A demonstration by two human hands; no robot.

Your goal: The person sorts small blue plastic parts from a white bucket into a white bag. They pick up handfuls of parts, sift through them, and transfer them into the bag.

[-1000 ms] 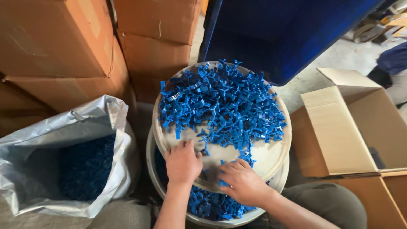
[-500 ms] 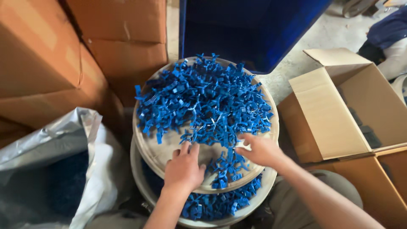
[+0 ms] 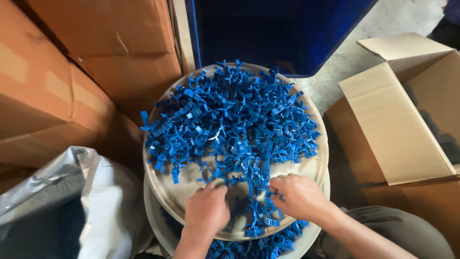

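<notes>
2 hands — left hand (image 3: pixel 207 211), right hand (image 3: pixel 298 196) — fingers curled on blue clips (image 3: pixel 230 124) near tray (image 3: pixel 316 168) edge.

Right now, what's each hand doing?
Left hand: curled on the blue plastic pieces; grip unclear.
Right hand: curled over the same pieces; grip unclear.

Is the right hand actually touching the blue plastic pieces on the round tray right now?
Touching. The head view shows the right hand resting palm-down on the blue plastic pieces at the near edge of the pile on the round tray, its fingertips buried among them.
</notes>
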